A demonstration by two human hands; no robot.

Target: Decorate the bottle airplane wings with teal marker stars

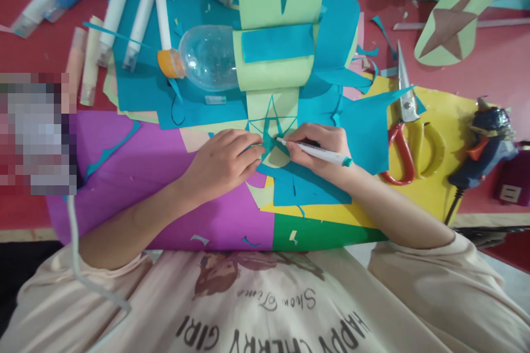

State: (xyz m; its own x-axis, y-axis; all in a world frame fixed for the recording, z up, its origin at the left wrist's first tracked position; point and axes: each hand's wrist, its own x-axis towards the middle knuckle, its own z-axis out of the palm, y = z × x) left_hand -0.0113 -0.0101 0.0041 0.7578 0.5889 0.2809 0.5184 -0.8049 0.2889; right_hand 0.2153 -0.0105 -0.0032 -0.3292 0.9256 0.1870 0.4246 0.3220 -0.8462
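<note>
My right hand (321, 149) grips a white pen (318, 153) with a teal end, its tip touching a pale green paper strip (273, 113) that bears a teal star outline. My left hand (226, 160) lies curled on the lower end of that strip, fingertips pressing a teal paper piece (271, 143) against it beside the pen tip. The strip runs up to a clear plastic bottle (207, 58) with an orange cap, wrapped in green and teal paper.
Red-handled scissors (403, 127) and a blue glue gun (484, 146) lie at the right on yellow paper (447, 187). Several white glue sticks (136, 25) lie at the upper left. Purple (165, 176), green and teal sheets and scraps cover the red table (497, 66).
</note>
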